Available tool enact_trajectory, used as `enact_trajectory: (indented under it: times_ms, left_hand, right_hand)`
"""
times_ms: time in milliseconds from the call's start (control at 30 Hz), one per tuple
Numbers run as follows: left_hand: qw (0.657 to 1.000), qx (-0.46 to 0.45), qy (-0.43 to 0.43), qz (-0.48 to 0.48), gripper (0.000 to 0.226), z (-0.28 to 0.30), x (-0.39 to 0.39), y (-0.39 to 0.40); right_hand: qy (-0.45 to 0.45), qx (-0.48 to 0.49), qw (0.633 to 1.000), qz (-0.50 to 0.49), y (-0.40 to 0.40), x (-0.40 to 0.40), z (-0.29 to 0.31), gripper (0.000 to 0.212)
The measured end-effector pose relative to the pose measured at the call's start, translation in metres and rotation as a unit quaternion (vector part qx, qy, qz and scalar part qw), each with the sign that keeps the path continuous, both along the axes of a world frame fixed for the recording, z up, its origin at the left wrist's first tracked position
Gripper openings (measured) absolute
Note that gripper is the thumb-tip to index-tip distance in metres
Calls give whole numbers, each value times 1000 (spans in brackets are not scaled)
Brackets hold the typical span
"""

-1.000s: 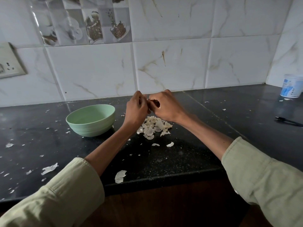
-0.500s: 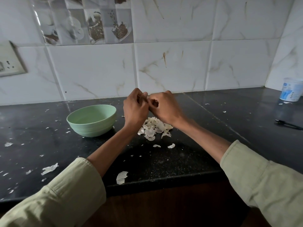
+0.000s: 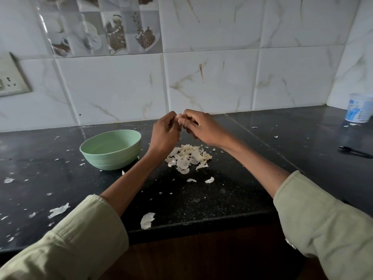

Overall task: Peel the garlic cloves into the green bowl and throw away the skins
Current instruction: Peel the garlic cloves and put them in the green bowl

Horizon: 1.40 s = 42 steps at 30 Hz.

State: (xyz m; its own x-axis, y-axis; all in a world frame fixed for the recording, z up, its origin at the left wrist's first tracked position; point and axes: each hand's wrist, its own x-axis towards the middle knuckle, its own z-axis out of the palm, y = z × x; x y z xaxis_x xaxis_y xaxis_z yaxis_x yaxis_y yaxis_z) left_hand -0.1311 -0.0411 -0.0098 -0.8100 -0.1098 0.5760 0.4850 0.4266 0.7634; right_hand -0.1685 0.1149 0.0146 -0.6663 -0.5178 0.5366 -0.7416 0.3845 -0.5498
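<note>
Both hands' grip still on garlic clove (image 3: pixel 179 117), above skin pile (image 3: pixel 188 157) beside green bowl (image 3: pixel 110 149).

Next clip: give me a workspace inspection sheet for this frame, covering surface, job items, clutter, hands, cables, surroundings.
Surface: black counter, strewn with white flakes.
Job's things: green bowl upright, left of the hands, contents not visible; garlic clove pinched between both hands; skin pile beneath the hands.
Clutter: loose skins near the front edge; white tub far right; pen on the right.
Hands: left hand and right hand raised together, fingers curled on the clove.
Cables: nothing seen.
Surroundings: marble-look wall tiles; wall socket at left.
</note>
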Motion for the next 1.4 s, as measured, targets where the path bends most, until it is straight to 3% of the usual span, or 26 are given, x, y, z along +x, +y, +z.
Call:
enact_trajectory:
  times_ms: [167,300,433,600,700,867,1133,1400]
  left_hand:
    - [998,48,5,-33,30,3,1,0]
    - [993,87,-1,-84,29,2,5,2]
    - [989,112,18,-91,29,5,7,4]
    - [995,60,28,-76,33,3,5,1]
    - [997,4,20,-69,30,3,3,-3]
    - [998,-37,5,-58,20,3,0,-5]
    - [994,-89,34,-47,19,3,6,-4]
    - [984,-152,84,52,23,4,3,-5]
  right_hand:
    - [-128,-75,988,41,0,4,-2,44]
    - [-211,-125,967,69,-1,5,-5,30]
    - [-310,-198,925,98,-4,7,-3,32]
    - [-358,-217,902,106,-5,9,-4,37]
    - [-358,-209,906,85,-5,6,-7,43]
    - [-290,-150,945,-11,-1,7,-4,49]
    - [-196,-183,963,-13,0,8,-2,52]
    - [-215,-158,963,-25,-6,15,-3,54]
